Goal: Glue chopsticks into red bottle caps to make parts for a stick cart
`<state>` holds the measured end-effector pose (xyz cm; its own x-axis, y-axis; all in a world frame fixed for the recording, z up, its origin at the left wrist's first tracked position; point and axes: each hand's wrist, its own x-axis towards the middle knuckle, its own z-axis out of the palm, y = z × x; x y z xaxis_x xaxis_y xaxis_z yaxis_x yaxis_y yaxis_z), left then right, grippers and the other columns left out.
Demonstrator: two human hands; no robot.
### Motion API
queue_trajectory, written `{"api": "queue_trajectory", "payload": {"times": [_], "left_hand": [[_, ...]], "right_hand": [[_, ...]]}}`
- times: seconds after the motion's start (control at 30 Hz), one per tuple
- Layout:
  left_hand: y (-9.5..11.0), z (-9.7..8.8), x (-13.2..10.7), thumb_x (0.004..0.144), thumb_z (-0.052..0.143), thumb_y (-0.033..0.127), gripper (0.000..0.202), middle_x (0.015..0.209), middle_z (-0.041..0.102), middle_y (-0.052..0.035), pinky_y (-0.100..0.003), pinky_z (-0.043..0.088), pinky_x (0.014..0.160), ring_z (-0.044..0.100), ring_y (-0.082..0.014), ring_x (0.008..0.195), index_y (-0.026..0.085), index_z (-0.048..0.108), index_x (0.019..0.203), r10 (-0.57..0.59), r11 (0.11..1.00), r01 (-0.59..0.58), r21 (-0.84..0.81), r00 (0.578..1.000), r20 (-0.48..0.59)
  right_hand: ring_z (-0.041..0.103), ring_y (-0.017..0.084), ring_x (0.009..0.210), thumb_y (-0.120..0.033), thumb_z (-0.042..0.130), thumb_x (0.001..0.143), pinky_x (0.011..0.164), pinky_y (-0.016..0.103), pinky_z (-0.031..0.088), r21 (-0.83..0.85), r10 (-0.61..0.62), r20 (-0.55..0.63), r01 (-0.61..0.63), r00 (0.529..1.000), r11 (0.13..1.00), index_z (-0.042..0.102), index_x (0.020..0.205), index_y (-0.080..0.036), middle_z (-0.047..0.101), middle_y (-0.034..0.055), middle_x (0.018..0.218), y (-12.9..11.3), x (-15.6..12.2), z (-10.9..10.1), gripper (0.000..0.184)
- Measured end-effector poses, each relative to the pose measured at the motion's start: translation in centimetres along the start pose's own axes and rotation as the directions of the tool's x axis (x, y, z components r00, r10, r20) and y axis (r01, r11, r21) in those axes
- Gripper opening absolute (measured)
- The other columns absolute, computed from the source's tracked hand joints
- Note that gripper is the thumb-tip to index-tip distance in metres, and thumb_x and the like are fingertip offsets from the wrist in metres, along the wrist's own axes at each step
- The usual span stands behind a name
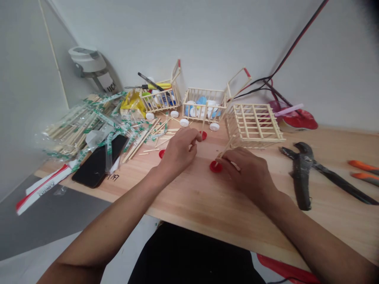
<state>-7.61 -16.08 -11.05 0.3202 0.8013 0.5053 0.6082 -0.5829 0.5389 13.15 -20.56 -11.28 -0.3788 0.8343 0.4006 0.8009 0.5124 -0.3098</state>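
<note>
My right hand point(247, 165) is closed around the lower part of a thin wooden stick point(227, 146), which leans up and to the right. The stick's foot meets a red bottle cap point(215, 167) on the wooden table. My left hand point(181, 149) has loosely curled fingers, with thumb and index apart. Its index fingertip is at the edge of a second red cap point(203, 135), from which another thin stick point(205, 116) stands nearly upright. A third red cap point(161, 154) is partly hidden behind my left wrist. Behind my right hand stands a stick-built basket frame point(256, 126).
Two small stick carts point(205, 106) with white wheels stand at the back, filled with caps. Wrapped sticks point(79, 126) and a phone point(99, 163) lie left. Large black pliers point(304, 173) and orange handles point(364, 165) lie right. A tumbler point(91, 69) stands in the corner.
</note>
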Motion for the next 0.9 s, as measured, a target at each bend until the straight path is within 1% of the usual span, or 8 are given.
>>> {"api": "queue_trajectory", "payload": {"times": [0.1,0.2,0.37,0.47,0.57,0.63,0.8,0.9], "left_hand": [[-0.3,0.5,-0.2,0.069,0.044,-0.005,0.032,0.089,0.060,-0.0034,-0.028,0.044,0.072,0.054,-0.0149,0.081,0.018,0.058,0.086,0.069,0.997,-0.066,-0.035,0.995,0.066],[-0.2,0.8,-0.4,0.072,0.049,-0.001,0.026,0.093,0.062,-0.0045,-0.031,0.045,0.081,0.055,-0.0176,0.091,0.017,0.058,0.088,0.134,0.991,-0.128,-0.049,0.979,0.152],[0.6,0.7,-0.8,0.072,0.056,0.007,0.036,0.106,0.062,-0.0070,-0.038,0.044,0.091,0.052,-0.0229,0.103,0.019,0.058,0.106,0.138,0.990,-0.125,-0.062,0.939,0.316],[1.0,0.7,-0.9,0.074,0.062,0.017,0.036,0.111,0.059,-0.0091,-0.042,0.040,0.096,0.050,-0.0254,0.107,0.018,0.056,0.110,0.154,0.988,-0.138,-0.069,0.910,0.385],[1.2,0.9,-0.8,0.076,0.068,0.034,0.034,0.108,0.059,-0.0089,-0.043,0.039,0.096,0.050,-0.0260,0.106,0.019,0.057,0.105,0.158,0.987,-0.138,-0.078,0.904,0.398],[1.2,1.3,-0.8,0.076,0.069,0.040,0.033,0.104,0.059,-0.0079,-0.043,0.040,0.094,0.051,-0.0252,0.103,0.019,0.058,0.100,0.163,0.987,-0.142,-0.082,0.905,0.392],[1.1,2.0,-0.8,0.078,0.068,0.038,0.024,0.095,0.060,-0.0057,-0.040,0.039,0.090,0.052,-0.0222,0.094,0.018,0.058,0.086,0.180,0.984,-0.165,-0.071,0.910,0.374],[1.1,2.2,-0.9,0.079,0.067,0.037,0.023,0.091,0.060,-0.0050,-0.039,0.039,0.088,0.052,-0.0211,0.092,0.017,0.057,0.079,0.194,0.981,-0.181,-0.072,0.908,0.371]], "right_hand": [[0.056,0.016,0.069,-0.031,0.050,0.094,0.064,0.027,0.038,0.001,-0.006,0.008,0.006,1.000,1.000,0.058,0.070,-0.020,0.062,0.0023,0.072,0.1,0.0,0.1,0.028],[0.056,0.016,0.070,-0.031,0.049,0.094,0.065,0.027,0.038,0.007,-0.004,0.007,0.004,1.000,1.000,0.059,0.071,-0.020,0.063,0.0025,0.072,0.1,-0.1,0.2,0.028],[0.055,0.016,0.070,-0.030,0.048,0.094,0.063,0.028,0.037,-0.011,-0.003,0.003,0.003,1.000,1.000,0.057,0.069,-0.020,0.062,0.0029,0.072,0.1,-0.2,0.2,0.029],[0.055,0.016,0.070,-0.030,0.048,0.094,0.064,0.028,0.037,-0.009,-0.002,0.002,0.002,1.000,1.000,0.056,0.069,-0.020,0.062,0.0029,0.072,0.1,-0.1,0.2,0.029],[0.054,0.016,0.068,-0.030,0.048,0.094,0.063,0.028,0.037,-0.013,-0.015,-0.004,0.015,1.000,1.000,0.056,0.068,-0.020,0.061,0.0025,0.069,0.1,-0.1,0.2,0.029],[0.054,0.016,0.067,-0.029,0.048,0.094,0.062,0.028,0.037,-0.022,-0.024,-0.013,0.024,1.000,0.999,0.055,0.067,-0.020,0.060,0.0024,0.068,0.1,-0.1,0.2,0.029],[0.053,0.016,0.067,-0.031,0.048,0.094,0.062,0.028,0.037,-0.029,-0.037,-0.024,0.036,0.999,0.999,0.054,0.067,-0.020,0.059,0.0023,0.067,0.1,-0.1,0.1,0.030],[0.053,0.016,0.067,-0.031,0.049,0.094,0.062,0.028,0.037,-0.026,-0.033,-0.017,0.032,0.999,0.999,0.053,0.067,-0.020,0.058,0.0022,0.067,0.1,-0.1,0.1,0.030]]}}
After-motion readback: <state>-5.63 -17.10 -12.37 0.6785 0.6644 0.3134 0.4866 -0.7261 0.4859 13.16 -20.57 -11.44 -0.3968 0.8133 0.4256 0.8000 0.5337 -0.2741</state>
